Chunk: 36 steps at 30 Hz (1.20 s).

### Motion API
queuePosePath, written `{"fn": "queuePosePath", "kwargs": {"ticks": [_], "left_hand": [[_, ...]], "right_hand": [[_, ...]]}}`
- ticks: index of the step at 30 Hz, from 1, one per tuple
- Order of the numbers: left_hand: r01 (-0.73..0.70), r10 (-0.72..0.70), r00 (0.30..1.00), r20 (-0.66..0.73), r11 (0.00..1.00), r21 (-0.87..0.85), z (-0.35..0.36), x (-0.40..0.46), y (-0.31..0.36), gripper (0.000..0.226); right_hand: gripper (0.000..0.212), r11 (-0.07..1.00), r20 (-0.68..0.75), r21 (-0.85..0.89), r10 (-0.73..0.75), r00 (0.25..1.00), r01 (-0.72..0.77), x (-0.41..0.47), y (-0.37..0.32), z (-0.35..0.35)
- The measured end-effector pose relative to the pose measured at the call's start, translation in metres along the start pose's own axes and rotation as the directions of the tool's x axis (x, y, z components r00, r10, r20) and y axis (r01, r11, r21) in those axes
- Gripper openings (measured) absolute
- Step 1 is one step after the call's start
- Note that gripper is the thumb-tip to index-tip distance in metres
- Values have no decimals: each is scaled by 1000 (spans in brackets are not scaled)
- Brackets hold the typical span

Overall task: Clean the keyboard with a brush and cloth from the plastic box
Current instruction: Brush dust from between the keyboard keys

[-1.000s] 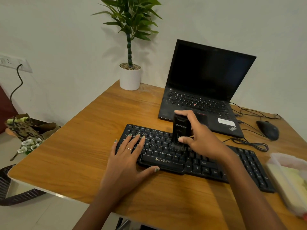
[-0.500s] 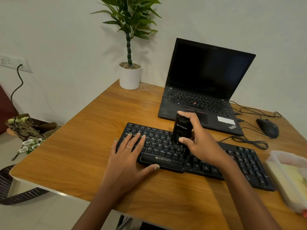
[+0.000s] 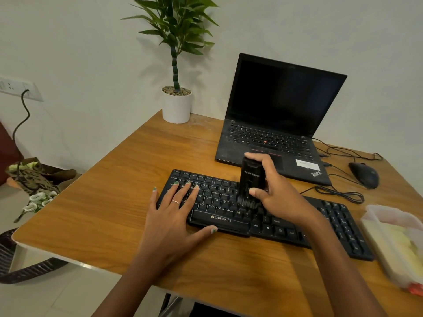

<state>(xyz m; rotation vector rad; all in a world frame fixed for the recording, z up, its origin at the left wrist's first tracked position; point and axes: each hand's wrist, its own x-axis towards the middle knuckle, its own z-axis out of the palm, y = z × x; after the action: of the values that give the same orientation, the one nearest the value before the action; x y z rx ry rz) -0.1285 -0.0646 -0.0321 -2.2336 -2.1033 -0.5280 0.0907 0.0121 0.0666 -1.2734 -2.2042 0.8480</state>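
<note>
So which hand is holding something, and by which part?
The right hand holds the black brush by its upper body, bristles down on the keyboard. The left hand only rests flat on it.

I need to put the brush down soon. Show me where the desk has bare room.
Free: wood left of the keyboard, between the plant pot and the near edge of the desk. Crowded: the right side, with the mouse, cables and plastic box.

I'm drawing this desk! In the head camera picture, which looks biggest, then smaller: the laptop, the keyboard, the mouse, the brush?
1. laptop
2. keyboard, nearly as wide, though it lies nearer the camera
3. brush in the right hand and the mouse look alike, so I won't rank them.
</note>
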Motion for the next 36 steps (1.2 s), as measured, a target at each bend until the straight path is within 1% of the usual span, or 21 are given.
{"fn": "queuePosePath", "kwargs": {"ticks": [2,3,5,7,8,10,12,13,15,17,18,20,22,23,26,27,30,32,34,35,36], "left_hand": [[18,-18,1000,19,1000,-3,-5,0,2,103],[22,-22,1000,14,1000,0,-7,1,4,106],[26,-26,999,24,1000,1,-7,2,9,110],[22,-22,1000,22,1000,-14,-7,4,13,113],[22,-22,1000,17,1000,-16,-7,5,13,113],[13,-14,1000,-11,1000,-20,-4,5,12,111],[2,-4,1000,-30,999,-43,-1,4,12,107],[-2,0,999,-35,999,-46,1,4,12,105],[-7,5,999,-47,999,-39,4,4,12,103],[-7,6,999,-46,999,-38,5,4,11,102],[-6,5,999,-46,999,-34,5,4,11,102],[-7,5,999,-47,1000,-23,5,3,11,102],[-6,5,998,-55,1000,-26,6,3,11,101],[-5,4,998,-60,1000,-27,6,3,11,101],[-7,5,997,-75,1000,-20,7,3,11,100],[-10,8,997,-73,1000,-25,7,4,10,100],[-8,6,998,-64,999,-34,6,4,10,101],[-1,-1,998,-59,999,-35,6,4,10,102],[2,-4,998,-63,999,-38,6,4,10,103],[1,-3,998,-61,999,-40,6,4,10,103],[-1,-1,998,-55,999,-44,6,4,10,104]], "right_hand": [[75,999,-85,-44,-8,996,4,2,-1,6],[76,999,-86,-28,-26,996,23,1,-2,10],[76,998,-12,28,-61,998,61,-3,-5,14],[75,995,63,85,-58,996,53,-7,-5,9],[74,994,64,98,-45,997,39,-7,-3,6],[74,997,-10,71,-6,1000,7,-4,2,2],[76,997,-81,74,-4,997,10,-4,4,6],[76,994,-72,108,-19,997,27,-6,4,8],[75,985,18,166,-54,998,51,-12,3,11],[74,986,91,159,-75,993,60,-16,3,8],[74,989,83,138,-67,994,55,-15,3,7],[75,997,-15,66,-44,999,44,-10,2,9],[78,997,-98,25,-67,993,69,-9,0,16],[78,995,-87,45,-80,993,84,-10,-1,18],[74,987,69,144,-89,994,79,-14,-4,14],[74,990,78,120,-86,993,76,-13,-3,13],[78,996,-71,-42,-84,994,81,-7,-3,17],[80,994,-110,-2,-108,988,109,-10,-2,22],[76,987,-23,121,-100,995,102,-14,-2,19],[76,984,32,156,-91,995,85,-16,-2,16],[75,986,53,148,-80,995,72,-15,-1,12]]}}
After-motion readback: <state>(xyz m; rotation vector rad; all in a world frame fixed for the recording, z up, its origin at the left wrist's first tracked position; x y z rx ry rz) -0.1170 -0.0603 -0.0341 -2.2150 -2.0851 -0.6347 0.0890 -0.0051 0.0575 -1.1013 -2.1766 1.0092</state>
